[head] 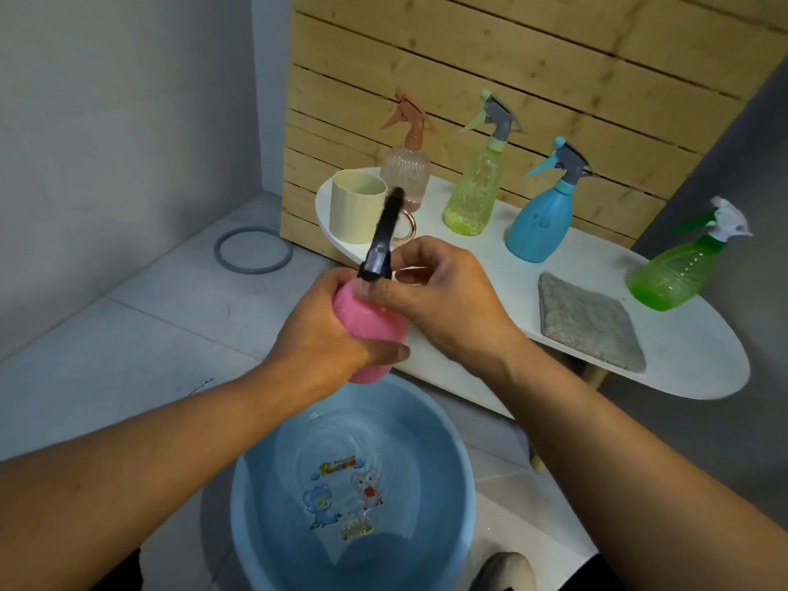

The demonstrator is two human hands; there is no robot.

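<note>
Hands: the left hand (324,330) wraps the body of the pink spray bottle (371,326), the right hand (439,300) pinches the collar under its black spray head (383,236). The bottle's long axis runs up and away, head toward the cream cup (354,211) on the table (533,266). Directly below lies the blue basin (452,445); other spray bottles (541,219) and a grey cloth (588,322) sit well apart, rightward.

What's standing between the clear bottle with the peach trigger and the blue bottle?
A yellow-green spray bottle, upright on the white table, in the head view.
</note>
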